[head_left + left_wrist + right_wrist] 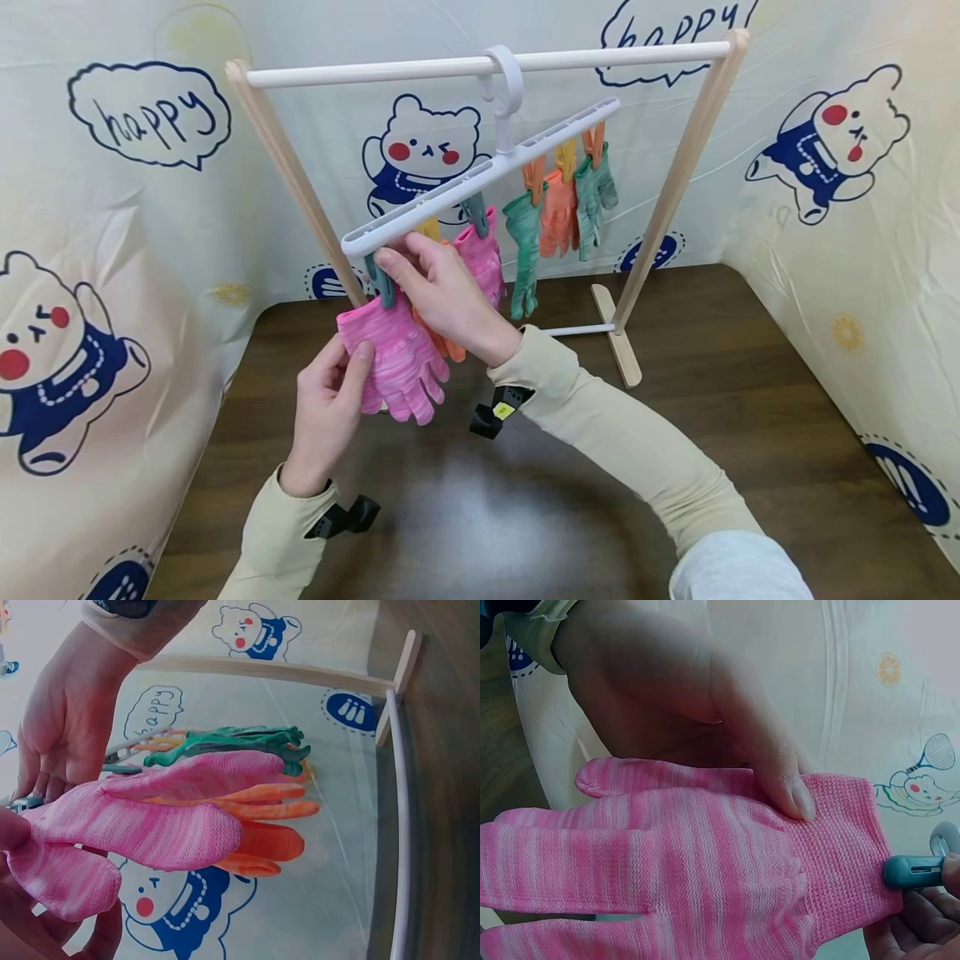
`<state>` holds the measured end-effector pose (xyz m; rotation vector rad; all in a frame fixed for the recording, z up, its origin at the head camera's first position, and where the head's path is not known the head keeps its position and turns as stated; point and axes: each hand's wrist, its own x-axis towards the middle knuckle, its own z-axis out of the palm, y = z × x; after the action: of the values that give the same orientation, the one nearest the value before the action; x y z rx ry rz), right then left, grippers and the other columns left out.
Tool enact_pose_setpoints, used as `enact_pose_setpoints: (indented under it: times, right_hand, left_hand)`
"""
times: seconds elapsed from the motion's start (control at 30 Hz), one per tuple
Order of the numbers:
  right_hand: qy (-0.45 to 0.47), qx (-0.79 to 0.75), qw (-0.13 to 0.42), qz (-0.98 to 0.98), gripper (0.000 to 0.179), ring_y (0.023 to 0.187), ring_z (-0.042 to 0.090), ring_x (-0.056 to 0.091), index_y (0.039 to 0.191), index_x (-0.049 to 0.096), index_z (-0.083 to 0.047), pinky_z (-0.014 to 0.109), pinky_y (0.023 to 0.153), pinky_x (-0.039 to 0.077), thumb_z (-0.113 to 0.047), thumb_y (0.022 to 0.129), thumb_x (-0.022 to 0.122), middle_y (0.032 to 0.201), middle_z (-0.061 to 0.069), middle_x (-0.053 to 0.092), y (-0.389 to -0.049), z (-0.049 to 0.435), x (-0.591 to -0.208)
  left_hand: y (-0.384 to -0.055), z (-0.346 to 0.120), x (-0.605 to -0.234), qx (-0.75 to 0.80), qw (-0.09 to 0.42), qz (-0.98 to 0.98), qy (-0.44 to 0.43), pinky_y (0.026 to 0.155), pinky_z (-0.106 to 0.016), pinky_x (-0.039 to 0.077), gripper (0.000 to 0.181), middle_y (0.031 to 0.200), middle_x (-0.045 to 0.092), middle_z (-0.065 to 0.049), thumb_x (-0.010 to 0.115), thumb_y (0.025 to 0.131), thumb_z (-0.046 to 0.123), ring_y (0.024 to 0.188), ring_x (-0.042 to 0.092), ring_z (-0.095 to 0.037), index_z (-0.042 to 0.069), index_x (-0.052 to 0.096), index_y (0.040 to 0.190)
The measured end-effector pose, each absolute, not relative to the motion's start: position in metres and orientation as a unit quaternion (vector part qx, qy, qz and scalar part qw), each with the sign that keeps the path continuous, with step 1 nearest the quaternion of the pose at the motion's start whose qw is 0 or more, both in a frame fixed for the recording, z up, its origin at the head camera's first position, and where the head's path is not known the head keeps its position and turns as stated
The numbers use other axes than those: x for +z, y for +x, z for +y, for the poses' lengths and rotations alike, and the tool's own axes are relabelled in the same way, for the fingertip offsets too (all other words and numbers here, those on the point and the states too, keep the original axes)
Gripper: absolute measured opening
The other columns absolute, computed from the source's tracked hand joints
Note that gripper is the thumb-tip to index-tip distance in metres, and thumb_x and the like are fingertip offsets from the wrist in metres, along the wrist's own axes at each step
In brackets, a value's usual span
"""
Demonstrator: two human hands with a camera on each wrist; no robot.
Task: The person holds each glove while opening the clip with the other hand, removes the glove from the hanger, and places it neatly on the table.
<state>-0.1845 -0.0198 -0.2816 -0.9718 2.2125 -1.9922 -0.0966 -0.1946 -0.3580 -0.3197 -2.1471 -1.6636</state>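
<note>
A pink striped knit glove (pixel 393 358) hangs by its cuff from a teal clothespin (pixel 382 282) at the near left end of a white hanger (pixel 442 196). My left hand (pixel 326 408) pinches the glove's side near the cuff; in the right wrist view its thumb lies on the knit. My right hand (pixel 450 292) holds the clothespin between thumb and fingers, just under the hanger. In the right wrist view the clothespin (pixel 913 871) sits over the cuff edge. Behind, partly hidden by the right hand, hang an orange glove (pixel 277 840) and another pink glove (pixel 480 258).
The hanger's hook (pixel 512 83) hangs on the white rod (pixel 360 72) of a wooden rack (pixel 678 183). Two green gloves (pixel 525 242) and an orange glove (pixel 558 217) are clipped along its far half. A brown table (pixel 480 517) lies below, with patterned cloth around.
</note>
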Motion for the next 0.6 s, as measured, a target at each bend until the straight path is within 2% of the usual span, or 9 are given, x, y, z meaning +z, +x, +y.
enact_pose_setpoints:
  times: [0.33, 0.6]
  right_hand:
    - [-0.291, -0.643, 0.018, 0.708, 0.037, 0.113, 0.02, 0.066, 0.142, 0.057, -0.001, 0.032, 0.095, 0.055, -0.016, 0.109, 0.056, 0.131, 0.013, 0.068, -0.1845, -0.0186, -0.2802]
    - [-0.283, -0.649, 0.032, 0.705, 0.038, 0.112, 0.02, 0.066, 0.143, 0.056, -0.002, 0.032, 0.097, 0.055, -0.018, 0.109, 0.056, 0.131, 0.012, 0.068, -0.1853, -0.0181, -0.2814]
  left_hand:
    - [-0.0941, -0.198, -0.3647, -0.58, 0.197, -0.782, -0.114, 0.049, -0.024, 0.051, 0.022, 0.082, 0.066, -0.005, 0.057, 0.106, 0.008, 0.059, 0.058, -0.016, 0.003, 0.069, 0.124]
    - [-0.0939, -0.1994, -0.3677, -0.566, 0.194, -0.795, -0.103, 0.048, -0.026, 0.05, 0.02, 0.082, 0.065, -0.006, 0.057, 0.107, 0.009, 0.058, 0.057, -0.017, 0.004, 0.069, 0.122]
